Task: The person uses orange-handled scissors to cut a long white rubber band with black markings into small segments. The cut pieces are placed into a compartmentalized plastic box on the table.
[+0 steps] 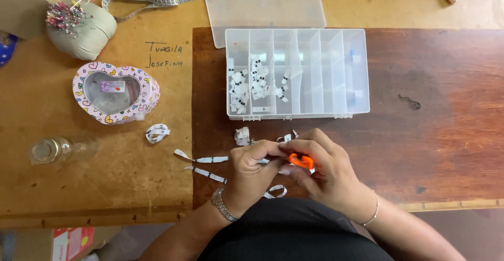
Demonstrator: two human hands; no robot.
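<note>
My left hand (251,171) pinches white label tape (212,160); right hand (324,167) grips orange cutter (301,161). Best keep tape taut, snip square.

A dark brown wooden board (436,135) with a worn, slightly shiny finish lies on a paler matt tabletop (121,198) that looks like fibreboard. On the board sits a clear, glossy plastic box (336,72) with dividers; its frosted plastic lid (262,1) lies behind it. White strips (210,160) that look like woven cloth tape lie in front. The right hand (331,172) holds a bright orange, smooth plastic tool (301,160) and wears a thin metal bangle (374,214); the left hand (252,174) wears a metal watchband (223,205). A glossy heart-shaped tin (115,93), a matt cloth pincushion (86,30) and a clear bottle (58,150) stand to the left.
</note>
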